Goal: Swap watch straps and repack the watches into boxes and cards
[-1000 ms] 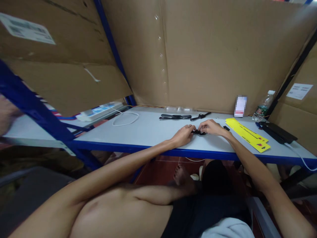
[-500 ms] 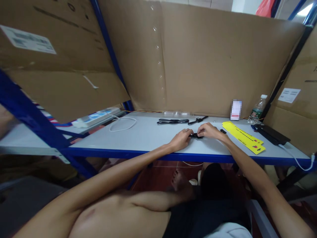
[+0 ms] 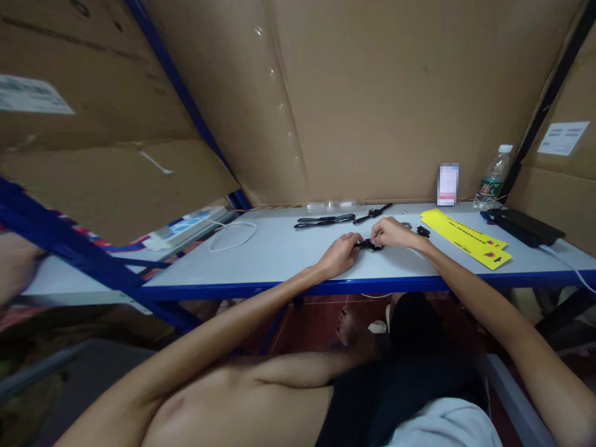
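My left hand (image 3: pixel 342 254) rests on the grey table near its front edge, fingers closed on the left end of a small black watch-like item (image 3: pixel 371 244). My right hand (image 3: pixel 391 233) pinches at the same item from the right, fingertips on its upper side. Fine details between the fingertips are too small to make out. Behind my hands lie black straps (image 3: pixel 325 220) side by side and another black watch-like piece (image 3: pixel 372 214). A small black part (image 3: pixel 423 231) sits just right of my right hand, beside yellow printed cards (image 3: pixel 465 239).
A phone (image 3: pixel 447 185) stands against the cardboard at the back, with a bottle (image 3: pixel 491 180) to its right. A black case (image 3: pixel 526 228) with a white cable is at the right. A white cable loop (image 3: pixel 233 236) and power strip (image 3: pixel 186 226) are left. Someone's blurred arm shows at far left.
The view has tilted down and shifted slightly. Both hands remain at the black item, and more of it shows between them.
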The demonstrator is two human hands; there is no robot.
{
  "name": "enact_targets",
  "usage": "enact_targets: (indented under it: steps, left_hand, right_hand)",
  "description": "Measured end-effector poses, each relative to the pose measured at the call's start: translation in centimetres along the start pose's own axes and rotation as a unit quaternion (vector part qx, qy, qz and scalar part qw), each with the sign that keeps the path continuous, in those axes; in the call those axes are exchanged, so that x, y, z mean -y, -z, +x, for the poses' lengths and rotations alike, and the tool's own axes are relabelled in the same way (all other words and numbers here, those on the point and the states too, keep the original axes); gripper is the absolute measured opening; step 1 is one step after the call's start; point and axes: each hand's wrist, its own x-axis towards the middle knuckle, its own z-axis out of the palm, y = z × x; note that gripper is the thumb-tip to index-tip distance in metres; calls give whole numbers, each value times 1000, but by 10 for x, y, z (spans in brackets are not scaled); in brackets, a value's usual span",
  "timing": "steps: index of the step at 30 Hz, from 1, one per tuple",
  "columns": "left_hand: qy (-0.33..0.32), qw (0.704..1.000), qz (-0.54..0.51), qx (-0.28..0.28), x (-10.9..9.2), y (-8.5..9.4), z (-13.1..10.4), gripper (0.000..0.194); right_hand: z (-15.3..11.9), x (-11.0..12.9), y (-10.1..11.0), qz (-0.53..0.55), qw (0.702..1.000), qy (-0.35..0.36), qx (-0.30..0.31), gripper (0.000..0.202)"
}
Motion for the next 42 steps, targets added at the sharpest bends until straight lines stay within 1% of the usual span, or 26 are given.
enact_targets:
  steps: [4, 6, 11, 13, 15, 17, 20, 21, 25, 26, 28, 30, 32, 35, 38, 42]
  left_hand:
    - [0, 1000, 7, 4, 2, 0, -1, 29]
    - [1, 1000, 4, 6, 3, 0, -1, 28]
    - [-3, 1000, 1, 4, 3, 0, -1, 27]
    - [-4, 1000, 4, 3, 2, 0, 0, 27]
    - [-4, 1000, 8, 3, 2, 0, 0, 27]
    - [-2, 1000, 15, 3, 1, -1, 1, 28]
    - [1, 1000, 27, 3, -1, -1, 1, 30]
    - [2, 1000, 29, 3, -1, -1, 2, 30]
    - [3, 1000, 26, 2, 0, -1, 1, 31]
    - [2, 1000, 25, 2, 1, -1, 1, 31]
    - [0, 1000, 25, 2, 1, -1, 1, 30]
    - [-2, 1000, 26, 3, 2, -1, 1, 29]
    - [-2, 1000, 26, 6, 1, 0, 1, 29]
    - [-2, 1000, 29, 9, 0, 1, 0, 29]
    - [4, 999, 35, 11, -2, 1, 1, 30]
    - [6, 999, 31, 9, -3, 0, 1, 32]
  right_hand:
    - [-4, 2, 10, 18, 999, 0, 45, 19]
    - [-5, 1, 13, 6, 999, 4, 48, 17]
    - [-3, 0, 7, -46, 999, 25, 12, 6]
    - [-2, 2, 1, -56, 998, 28, -9, 6]
    - [-3, 5, -4, -62, 997, 28, -38, 10]
    - [-4, 7, -7, -48, 997, 19, -53, 14]
    - [-3, 5, -6, 1, 999, 1, -34, 13]
    - [-3, 3, -4, 12, 999, -2, -37, 13]
    - [1, -6, 6, 65, 993, 7, -102, 8]
    - [1, -7, 7, 84, 991, 11, -101, 9]
    - [-1, -7, 9, 110, 991, 13, -79, 10]
    - [-3, -5, 8, 116, 992, 6, -57, 11]
    - [-5, -2, 6, 111, 993, -9, -49, 13]
    - [-5, -1, 7, 94, 992, -25, -81, 18]
    - [-6, -5, 9, 94, 988, -14, -122, 18]
    - [-18, -10, 5, 109, 982, -18, -153, 17]
